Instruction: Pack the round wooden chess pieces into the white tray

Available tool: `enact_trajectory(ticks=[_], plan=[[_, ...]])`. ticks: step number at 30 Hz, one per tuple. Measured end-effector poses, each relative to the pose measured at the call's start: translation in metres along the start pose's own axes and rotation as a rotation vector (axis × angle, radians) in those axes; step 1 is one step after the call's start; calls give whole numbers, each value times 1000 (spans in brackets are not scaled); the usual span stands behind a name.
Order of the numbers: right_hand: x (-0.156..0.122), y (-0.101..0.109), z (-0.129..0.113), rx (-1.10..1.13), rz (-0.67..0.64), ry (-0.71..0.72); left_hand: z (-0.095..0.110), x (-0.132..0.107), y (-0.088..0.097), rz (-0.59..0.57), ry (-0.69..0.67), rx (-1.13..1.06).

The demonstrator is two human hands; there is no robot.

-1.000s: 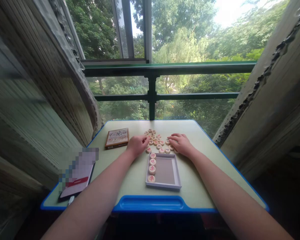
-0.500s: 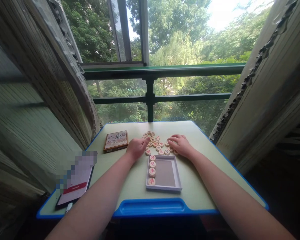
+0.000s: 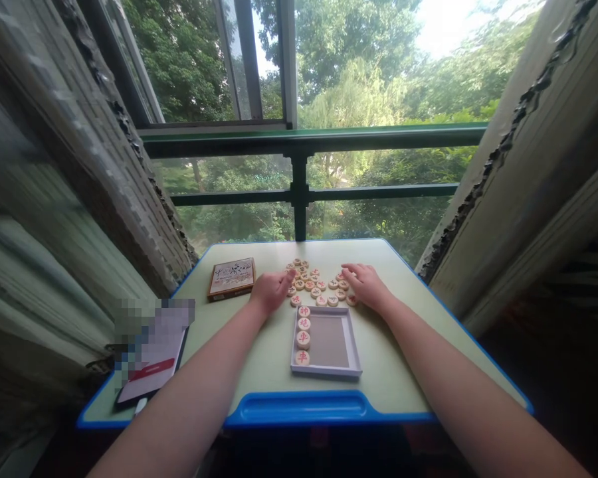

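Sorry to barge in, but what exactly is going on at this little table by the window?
A person has both hands on a pile of loose round wooden game pieces on a green table. The left hand touches the pile's left edge; the right hand lies flat on its right side. Nearer, a shallow white tray holds four pieces in a column along its left wall. A printed box and a phone lie further left.

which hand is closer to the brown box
Left. The left hand lies just right of the box, apart from it; the right hand is beyond the pieces, farther right.
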State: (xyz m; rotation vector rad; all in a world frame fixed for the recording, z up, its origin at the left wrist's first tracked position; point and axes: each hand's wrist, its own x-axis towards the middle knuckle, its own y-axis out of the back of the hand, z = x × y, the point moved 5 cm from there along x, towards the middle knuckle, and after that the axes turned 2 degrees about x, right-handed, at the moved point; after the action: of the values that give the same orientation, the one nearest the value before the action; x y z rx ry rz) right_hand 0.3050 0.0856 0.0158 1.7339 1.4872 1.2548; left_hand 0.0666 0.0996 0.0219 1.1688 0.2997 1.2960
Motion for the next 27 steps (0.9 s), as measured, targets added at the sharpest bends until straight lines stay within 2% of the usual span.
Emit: enact_trajectory(ticks=[9, 18, 24, 27], plan=[[0, -4, -5, 29, -58, 80, -1, 0, 1, 11, 22, 9], [-2, -3, -6, 116, -38, 89, 1, 0, 2, 14, 5, 9], [-1, -4, -10, 109, -125, 130, 2, 0, 3, 13, 10, 45], [-2, -3, -10, 107, -124, 110, 3, -1, 3, 13, 2, 54]])
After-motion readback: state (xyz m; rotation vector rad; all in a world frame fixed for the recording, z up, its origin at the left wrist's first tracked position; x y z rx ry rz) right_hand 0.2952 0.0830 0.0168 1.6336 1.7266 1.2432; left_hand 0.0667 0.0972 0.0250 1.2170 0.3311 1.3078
